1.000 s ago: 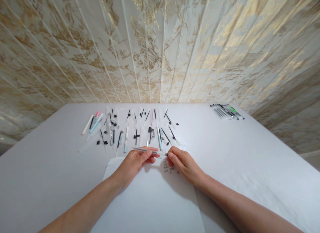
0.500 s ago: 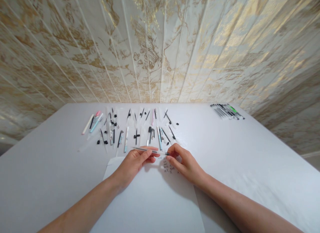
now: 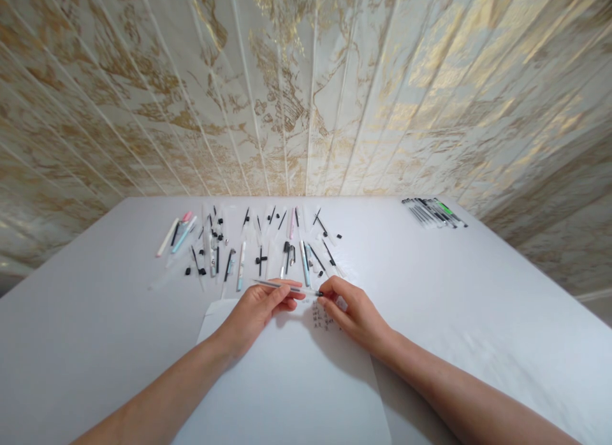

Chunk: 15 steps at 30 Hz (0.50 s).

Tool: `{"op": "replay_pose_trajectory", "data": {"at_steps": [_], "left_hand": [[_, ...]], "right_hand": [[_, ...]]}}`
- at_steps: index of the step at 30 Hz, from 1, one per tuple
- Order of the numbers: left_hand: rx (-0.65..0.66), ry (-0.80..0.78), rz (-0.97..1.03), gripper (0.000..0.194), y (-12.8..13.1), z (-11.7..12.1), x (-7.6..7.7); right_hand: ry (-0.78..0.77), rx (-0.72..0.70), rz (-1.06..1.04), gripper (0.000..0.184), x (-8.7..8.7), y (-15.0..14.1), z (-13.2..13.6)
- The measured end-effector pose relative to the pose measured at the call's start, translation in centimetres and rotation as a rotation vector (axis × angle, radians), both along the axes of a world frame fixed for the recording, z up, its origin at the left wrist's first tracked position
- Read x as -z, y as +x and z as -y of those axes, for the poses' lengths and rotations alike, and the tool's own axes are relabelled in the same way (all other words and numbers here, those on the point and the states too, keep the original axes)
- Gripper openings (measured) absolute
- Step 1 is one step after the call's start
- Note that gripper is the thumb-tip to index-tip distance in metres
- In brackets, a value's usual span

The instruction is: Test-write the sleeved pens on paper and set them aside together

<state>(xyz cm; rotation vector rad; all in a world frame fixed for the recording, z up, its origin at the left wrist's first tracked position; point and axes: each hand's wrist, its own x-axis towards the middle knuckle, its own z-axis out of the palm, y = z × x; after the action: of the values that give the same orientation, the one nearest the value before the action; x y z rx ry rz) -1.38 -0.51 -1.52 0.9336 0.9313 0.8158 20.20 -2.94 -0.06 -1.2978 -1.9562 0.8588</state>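
My left hand [image 3: 268,306] is closed on a slim gel pen [image 3: 310,292] with a clear barrel and a dark refill inside, held nearly level above the paper. Its pointed tip sticks out to the left past my fingers. At the pen's right end sits a small black end plug [image 3: 320,294]. My right hand [image 3: 348,305] pinches that plug between thumb and forefinger, the other fingers curled behind. Below both hands lies a white sheet of paper [image 3: 287,381] with rows of dark handwriting [image 3: 321,316] partly covered by my right hand.
Beyond my hands, loose pen parts [image 3: 261,262] are spread over the white table [image 3: 454,292]: clear barrels, dark refills and small black caps. Blue and white pens [image 3: 240,266] lie among them. Several pens [image 3: 430,213] are lined up at the far right. A gold-patterned wall [image 3: 306,113] stands behind.
My right thumb and fingers have loosened and shifted slightly on the pen's end, so more of the black plug shows. My left hand and the pen stay almost still.
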Motion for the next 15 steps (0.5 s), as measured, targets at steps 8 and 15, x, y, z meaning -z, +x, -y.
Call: {"op": "replay_pose_trajectory", "data": {"at_steps": [8, 15], "left_hand": [[0.003, 0.002, 0.018, 0.03, 0.13, -0.03, -0.13], [0.001, -0.002, 0.012, 0.03, 0.14, 0.02, -0.14]], "right_hand": [[-0.038, -0.027, 0.029, 0.025, -0.02, -0.02, -0.04], [0.001, 0.01, 0.005, 0.012, 0.09, 0.03, -0.05]]}}
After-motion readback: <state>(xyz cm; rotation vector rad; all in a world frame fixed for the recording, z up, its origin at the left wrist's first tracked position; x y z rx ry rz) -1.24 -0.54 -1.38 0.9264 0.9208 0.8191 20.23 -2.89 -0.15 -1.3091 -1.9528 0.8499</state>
